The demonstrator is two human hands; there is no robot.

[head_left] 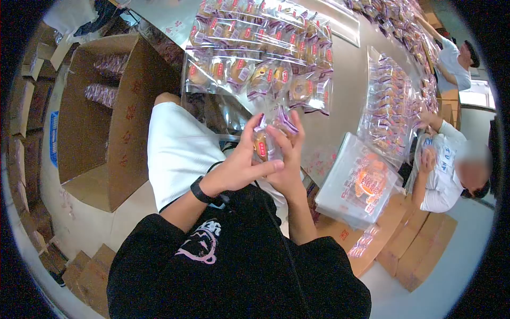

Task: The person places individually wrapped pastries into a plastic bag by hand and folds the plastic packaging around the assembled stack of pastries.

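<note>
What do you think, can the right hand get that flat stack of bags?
Probably yes: nothing seems between the right hand and the stack of bags, though it's busy with wrapped snacks.

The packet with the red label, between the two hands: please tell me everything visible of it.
The packet has a clear, shiny, plastic-looking wrapper with a red label and purple near its far end. Golden-brown contents show inside. It is held between the left hand and the right hand, which partly cover it.

Bright, fairly even indoor light; white glare streaks across plastic packets point(260, 45), sheen on surface point(350, 69); fisheye-bent edges (black, grainy corners), right-hand person point(441, 167) partly blurred.
</note>
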